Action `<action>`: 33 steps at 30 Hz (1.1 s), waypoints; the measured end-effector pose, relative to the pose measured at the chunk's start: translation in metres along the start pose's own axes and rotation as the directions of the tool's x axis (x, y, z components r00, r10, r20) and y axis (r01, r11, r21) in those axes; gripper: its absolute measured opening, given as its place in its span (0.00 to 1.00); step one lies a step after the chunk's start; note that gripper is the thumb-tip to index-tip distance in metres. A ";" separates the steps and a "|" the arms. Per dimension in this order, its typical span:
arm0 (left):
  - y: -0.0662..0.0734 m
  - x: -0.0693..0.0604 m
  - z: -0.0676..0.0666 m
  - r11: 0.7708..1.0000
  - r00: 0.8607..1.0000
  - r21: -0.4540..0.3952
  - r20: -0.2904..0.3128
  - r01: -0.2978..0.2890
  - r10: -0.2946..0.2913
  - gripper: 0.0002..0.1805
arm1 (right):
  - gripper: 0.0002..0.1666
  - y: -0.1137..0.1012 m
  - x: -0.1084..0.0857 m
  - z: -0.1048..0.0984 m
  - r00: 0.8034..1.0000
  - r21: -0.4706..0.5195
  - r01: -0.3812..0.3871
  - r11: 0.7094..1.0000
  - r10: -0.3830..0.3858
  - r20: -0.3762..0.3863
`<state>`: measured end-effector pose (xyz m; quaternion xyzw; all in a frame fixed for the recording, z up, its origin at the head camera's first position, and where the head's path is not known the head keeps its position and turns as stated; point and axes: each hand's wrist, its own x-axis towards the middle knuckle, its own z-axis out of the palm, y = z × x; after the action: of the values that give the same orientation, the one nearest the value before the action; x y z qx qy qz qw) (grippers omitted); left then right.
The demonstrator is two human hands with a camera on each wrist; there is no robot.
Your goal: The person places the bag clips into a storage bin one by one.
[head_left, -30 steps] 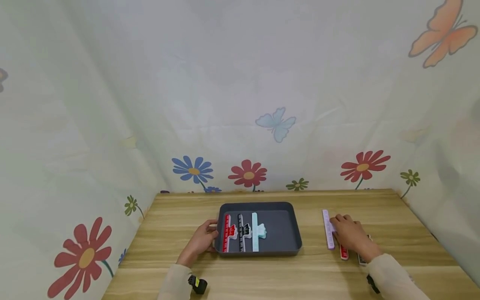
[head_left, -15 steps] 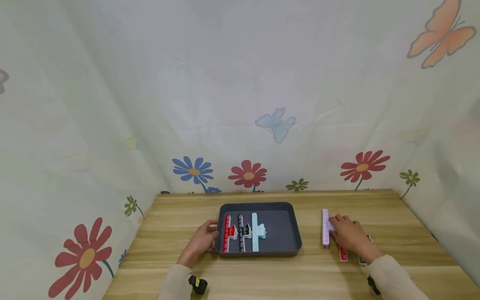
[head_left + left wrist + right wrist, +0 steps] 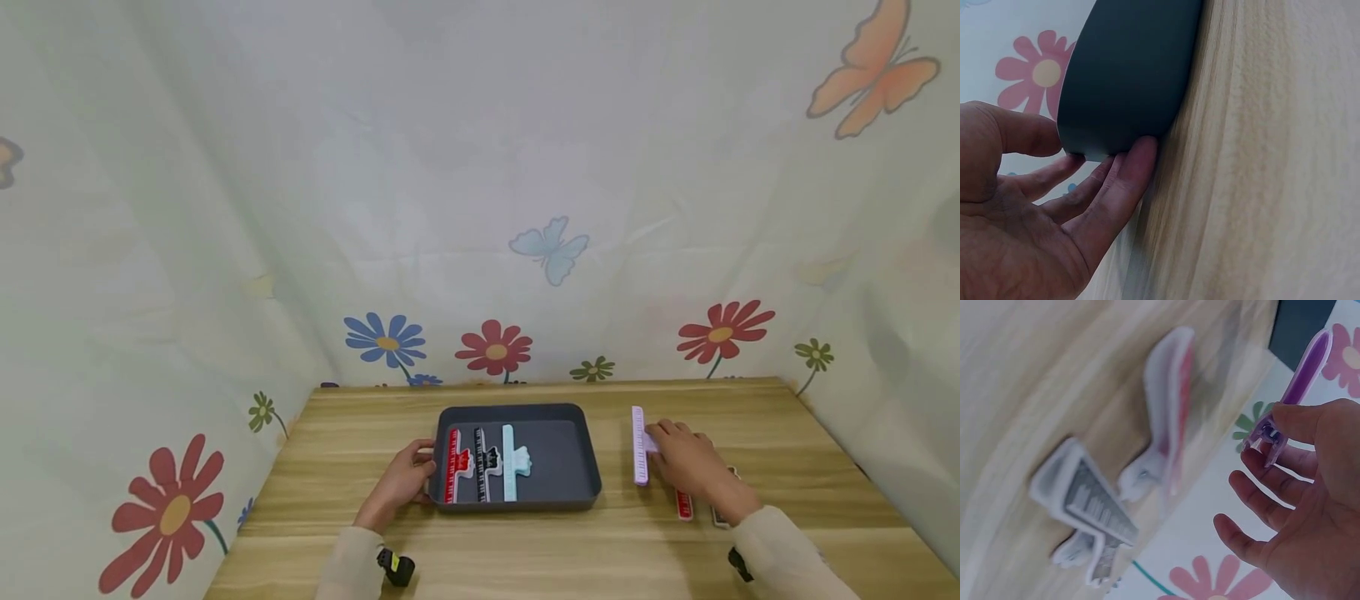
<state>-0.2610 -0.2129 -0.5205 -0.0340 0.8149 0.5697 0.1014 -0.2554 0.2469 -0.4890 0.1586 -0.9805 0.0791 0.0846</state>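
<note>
My right hand (image 3: 686, 458) pinches the handle of a lilac bag clip (image 3: 639, 446) between thumb and fingers, off the table in the right wrist view. Beneath that hand lie a red bag clip (image 3: 684, 505) and a black bag clip (image 3: 1094, 503), each partly covered in the head view. My left hand (image 3: 401, 482) holds the left side of a dark grey tray (image 3: 525, 505), its thumb at the rim and fingertips against the outer wall. Inside the tray, side by side, lie a red clip (image 3: 452, 467), a black clip (image 3: 481, 465) and a pale blue clip (image 3: 509, 463).
The tray's right part shows bare floor (image 3: 562, 467). Under everything is a wooden table (image 3: 517, 550), with a patterned cloth wall (image 3: 480, 208) behind its far edge.
My right hand has lifted the lilac clip and moved it slightly left and away from me, turning it a little. The left hand and the tray have hardly moved.
</note>
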 end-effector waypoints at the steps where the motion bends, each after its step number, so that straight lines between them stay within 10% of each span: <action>1: 0.000 0.000 0.000 1.000 1.000 0.004 -0.002 -0.003 0.003 0.25 | 0.25 -0.002 0.001 -0.001 1.000 0.003 0.004 1.000 -0.004 -0.003; 33: 0.001 -0.001 -0.002 1.000 1.000 -0.003 0.005 -0.008 0.008 0.26 | 0.27 -0.044 0.011 -0.037 0.994 -0.015 0.090 0.996 -0.091 -0.058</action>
<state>-0.2604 -0.2139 -0.5185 -0.0294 0.8139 0.5714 0.1012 -0.2463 0.2093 -0.4450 0.2001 -0.9698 0.0740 0.1180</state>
